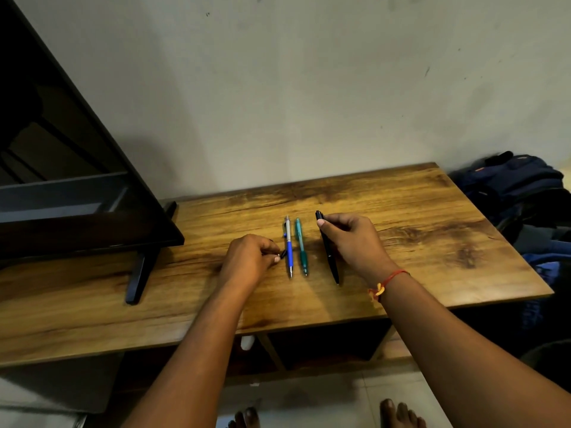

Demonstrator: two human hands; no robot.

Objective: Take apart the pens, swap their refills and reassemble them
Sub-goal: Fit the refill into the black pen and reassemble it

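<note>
Right hand (pixel 349 239) is clamping the black pen (pixel 329 251) right of the blue pen (pixel 289 247), left hand (pixel 250 257) is pinching a small dark piece (pixel 282 254) left of it; likely risk: piece is rolling off tabletop (pixel 432 211).

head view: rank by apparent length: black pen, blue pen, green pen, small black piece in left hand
1. black pen, longest, partly under the right hand
2. blue pen and green pen: near alike, no ranking
3. small black piece in the left hand, smallest, mostly hidden
</note>
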